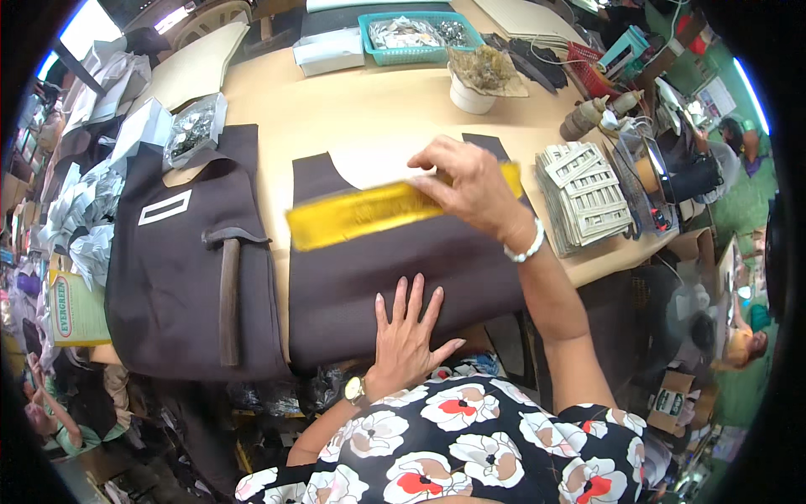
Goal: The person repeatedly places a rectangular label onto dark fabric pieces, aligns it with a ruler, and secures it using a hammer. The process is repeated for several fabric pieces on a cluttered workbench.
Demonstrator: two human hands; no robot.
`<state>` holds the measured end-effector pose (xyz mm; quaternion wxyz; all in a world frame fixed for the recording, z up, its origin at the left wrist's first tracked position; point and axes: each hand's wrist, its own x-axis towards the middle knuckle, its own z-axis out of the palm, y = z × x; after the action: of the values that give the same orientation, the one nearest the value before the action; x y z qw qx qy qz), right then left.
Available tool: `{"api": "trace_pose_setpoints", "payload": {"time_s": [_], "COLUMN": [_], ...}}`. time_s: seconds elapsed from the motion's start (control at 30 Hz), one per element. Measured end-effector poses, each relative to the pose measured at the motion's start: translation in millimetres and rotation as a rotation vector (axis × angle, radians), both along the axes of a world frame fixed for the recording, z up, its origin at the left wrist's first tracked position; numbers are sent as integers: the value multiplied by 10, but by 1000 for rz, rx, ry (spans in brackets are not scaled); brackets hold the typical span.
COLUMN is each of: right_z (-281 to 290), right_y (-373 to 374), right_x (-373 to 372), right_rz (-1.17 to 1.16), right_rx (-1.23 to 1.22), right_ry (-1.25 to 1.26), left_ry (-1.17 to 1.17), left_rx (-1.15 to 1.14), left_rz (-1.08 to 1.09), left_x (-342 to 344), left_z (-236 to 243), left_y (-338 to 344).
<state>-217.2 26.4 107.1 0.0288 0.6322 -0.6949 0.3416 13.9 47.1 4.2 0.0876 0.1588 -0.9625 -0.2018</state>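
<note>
My left hand [407,334] lies flat with spread fingers on a dark brown panel [353,290], close to its near edge. Above the far part of that panel, my right hand [470,181] pinches a long, flat yellow strip [361,214] shaped like a wide ruler. The strip slants across the panel and looks a little blurred; I cannot tell whether it touches the panel. To the left lies a second dark brown panel [168,277] with a curved cut-out. A wooden-handled hammer [228,294] and a small white rectangular frame [164,208] rest on it.
Stacked pale slotted pieces [583,197] stand at the right. Farther back are a white pot [472,97], a teal basket [411,57] of small parts and a white box [329,52]. An opened box of hardware [193,130] and crumpled light wrapping [84,206] sit left.
</note>
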Motion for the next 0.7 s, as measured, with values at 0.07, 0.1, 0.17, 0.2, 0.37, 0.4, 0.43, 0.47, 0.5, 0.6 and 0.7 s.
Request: {"api": "trace_pose_setpoints", "payload": {"time_s": [0.07, 0.1, 0.17, 0.2, 0.37, 0.4, 0.43, 0.47, 0.5, 0.6, 0.7], "right_z": [-329, -470, -687, -762, -938, -971, -984, -975, -957, -949, -1001], "right_y": [236, 391, 669, 800, 1095, 1125, 1130, 1135, 1139, 1125, 1134], "right_x": [-8, 2, 57, 90, 121, 110, 102, 104, 107, 100, 28], "right_rz": [-156, -249, -402, -467, -644, -655, -659, -654, -649, -648, -646], "right_rx": [16, -6, -28, -24, -17, -15, -15, 5, 24, 13, -35], "right_ry": [104, 87, -43, -152, -191, -190, -190, -223, -256, -354, -463], "left_ry": [22, 64, 74, 91, 47, 77, 69, 61, 53, 173, 293], "left_rx": [-16, -24, -2, 18, -257, -296, -269, -241, -213, -27, 123], "left_rz": [15, 35, 125, 175, 451, 480, 508, 536, 564, 552, 529], "left_x": [-9, -10, 14, 21, 71, 86, 112, 136, 139, 99, 14], "left_z": [151, 202, 298, 326, 184, 196, 187, 168, 159, 107, 75], "left_y": [-63, -130, -306, -411, -822, -843, -864, -881, -888, -911, -977]}}
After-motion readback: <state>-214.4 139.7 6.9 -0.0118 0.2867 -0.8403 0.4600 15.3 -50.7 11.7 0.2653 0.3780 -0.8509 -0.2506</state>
